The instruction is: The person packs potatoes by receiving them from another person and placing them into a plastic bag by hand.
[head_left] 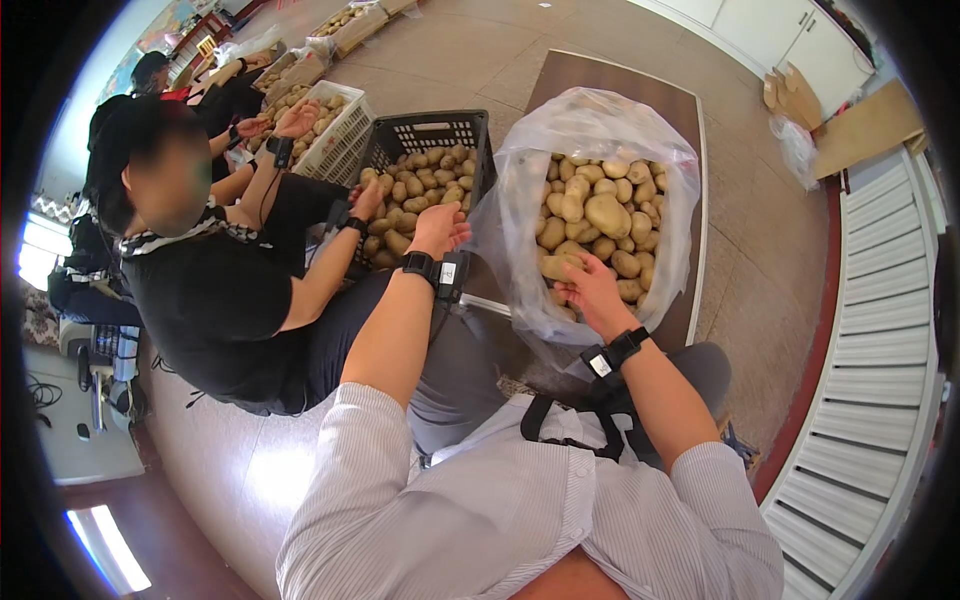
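My right hand [590, 290] reaches into a clear plastic bag [680, 230] full of potatoes, with its fingers closed on a potato [556, 266] at the near left of the pile. A large potato [607, 215] lies on top in the middle of the bag. My left hand [440, 232] is held over the right side of a black crate [432, 128] of potatoes. Its fingers are loosely stretched toward the bag, and I make out nothing in them. Both wrists wear black straps with small devices.
Close on the left sits a co-worker in a black shirt [210, 310], one hand [368, 195] at the black crate. A white crate [345, 130] of potatoes stands beyond it. Under the bag is a brown board [570, 75]. A white radiator [870, 350] runs along the right.
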{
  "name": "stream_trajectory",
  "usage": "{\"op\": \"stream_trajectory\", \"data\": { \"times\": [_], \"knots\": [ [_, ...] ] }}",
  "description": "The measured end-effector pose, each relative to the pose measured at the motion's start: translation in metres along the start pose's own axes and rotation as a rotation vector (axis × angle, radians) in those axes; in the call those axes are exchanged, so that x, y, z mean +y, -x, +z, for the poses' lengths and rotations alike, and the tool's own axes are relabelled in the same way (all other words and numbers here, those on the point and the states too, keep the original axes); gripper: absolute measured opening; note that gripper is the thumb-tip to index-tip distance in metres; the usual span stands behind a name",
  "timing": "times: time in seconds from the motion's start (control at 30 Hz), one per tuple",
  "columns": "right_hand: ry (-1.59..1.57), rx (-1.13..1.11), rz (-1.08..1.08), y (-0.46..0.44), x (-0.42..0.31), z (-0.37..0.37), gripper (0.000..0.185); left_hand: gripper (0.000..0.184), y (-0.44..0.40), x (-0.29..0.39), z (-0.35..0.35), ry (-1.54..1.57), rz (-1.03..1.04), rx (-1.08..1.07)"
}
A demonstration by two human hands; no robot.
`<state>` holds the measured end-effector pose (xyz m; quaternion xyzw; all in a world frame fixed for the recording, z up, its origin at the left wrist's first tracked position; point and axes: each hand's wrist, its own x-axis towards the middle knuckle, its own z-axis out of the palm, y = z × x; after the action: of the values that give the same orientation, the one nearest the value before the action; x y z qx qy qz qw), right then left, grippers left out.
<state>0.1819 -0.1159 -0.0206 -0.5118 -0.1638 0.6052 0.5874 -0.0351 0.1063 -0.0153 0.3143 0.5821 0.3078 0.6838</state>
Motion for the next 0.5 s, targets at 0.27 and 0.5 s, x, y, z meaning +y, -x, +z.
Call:
{"op": "stream_trajectory", "data": {
  "times": [0.27, 0.5],
  "knots": [
    [0.067, -0.038, 0.036, -0.020, -0.021, 0.035, 0.037, 0.040, 0.027, 0.000, 0.042, -0.214, -0.063, -0.499],
    [0.274, -0.022, -0.004, -0.022, -0.036, 0.056, 0.039, 0.034, 0.062, 0.006, 0.064, -0.336, -0.144, -0.775]
  ]
}}
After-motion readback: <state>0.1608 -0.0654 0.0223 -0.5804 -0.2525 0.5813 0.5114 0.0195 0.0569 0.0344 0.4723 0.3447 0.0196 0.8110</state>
